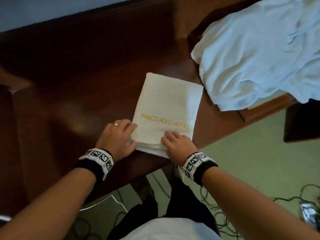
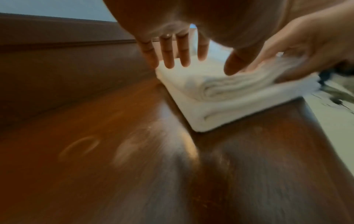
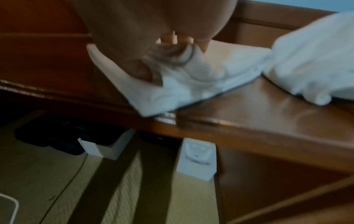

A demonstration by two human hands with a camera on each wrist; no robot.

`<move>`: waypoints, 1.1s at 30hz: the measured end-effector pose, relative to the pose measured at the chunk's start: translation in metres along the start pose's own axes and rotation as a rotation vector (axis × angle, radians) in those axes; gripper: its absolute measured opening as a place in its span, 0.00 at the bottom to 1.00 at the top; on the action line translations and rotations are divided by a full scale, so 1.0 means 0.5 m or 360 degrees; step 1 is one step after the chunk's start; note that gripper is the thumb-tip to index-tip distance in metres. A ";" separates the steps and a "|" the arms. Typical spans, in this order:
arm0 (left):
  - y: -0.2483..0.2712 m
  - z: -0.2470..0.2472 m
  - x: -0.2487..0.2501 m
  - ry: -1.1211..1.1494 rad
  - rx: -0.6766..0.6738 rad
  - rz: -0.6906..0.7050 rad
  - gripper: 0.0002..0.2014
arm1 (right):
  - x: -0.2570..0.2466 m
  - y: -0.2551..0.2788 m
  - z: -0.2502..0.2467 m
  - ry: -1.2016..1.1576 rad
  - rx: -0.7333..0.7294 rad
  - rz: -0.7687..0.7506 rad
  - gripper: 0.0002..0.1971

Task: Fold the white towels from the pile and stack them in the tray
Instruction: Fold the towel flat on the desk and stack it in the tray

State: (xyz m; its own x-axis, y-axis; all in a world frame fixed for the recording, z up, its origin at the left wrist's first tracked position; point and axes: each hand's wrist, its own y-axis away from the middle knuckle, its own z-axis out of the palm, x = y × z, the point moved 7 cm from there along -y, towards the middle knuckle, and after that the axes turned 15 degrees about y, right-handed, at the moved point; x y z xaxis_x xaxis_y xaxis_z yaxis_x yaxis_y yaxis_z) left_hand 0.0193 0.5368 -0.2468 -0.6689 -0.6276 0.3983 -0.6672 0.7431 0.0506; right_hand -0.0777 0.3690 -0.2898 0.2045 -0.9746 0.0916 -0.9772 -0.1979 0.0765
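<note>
Folded towel (image 1: 164, 108) long axis runs away from person; L hand (image 1: 117, 135) fingers spread at near-left corner, R hand (image 1: 176, 142) pinching near-edge layers.

A dark, glossy wooden table (image 1: 69, 87) fills most of the head view, its polished top catching soft reflections; a pale blue-grey wall (image 1: 52, 9) runs behind its far edge. Below the near edge lies a pale green floor (image 1: 251, 161) strewn with thin dark cables (image 1: 207, 198). In the right wrist view, white boxes (image 3: 197, 159) stand on the floor beneath the table beside a black object (image 3: 57, 134).
</note>
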 end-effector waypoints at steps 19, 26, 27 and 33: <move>0.002 0.095 0.012 -0.0024 -0.0166 0.0495 0.12 | 0.078 0.134 0.024 -0.0124 0.0075 0.0670 0.19; 0.048 0.125 -0.008 -0.0011 -0.0258 0.0501 0.17 | 0.039 0.169 0.049 0.0025 -0.0114 0.0422 0.25; 0.041 0.128 -0.010 -0.0015 -0.0277 0.0446 0.16 | 0.044 0.164 0.048 0.0014 -0.0121 0.0466 0.23; 0.042 0.130 0.008 -0.0010 -0.0334 0.0387 0.10 | 0.037 0.151 0.026 0.0051 -0.0107 0.0528 0.21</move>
State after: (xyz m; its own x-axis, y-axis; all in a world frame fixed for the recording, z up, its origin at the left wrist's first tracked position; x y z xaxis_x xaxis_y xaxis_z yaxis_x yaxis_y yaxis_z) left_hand -0.0188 0.5348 -0.3035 -0.8029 -0.4268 0.4163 -0.4060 0.9027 0.1425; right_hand -0.1485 0.3344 -0.2953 -0.1212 -0.9807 0.1533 -0.9851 0.1378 0.1027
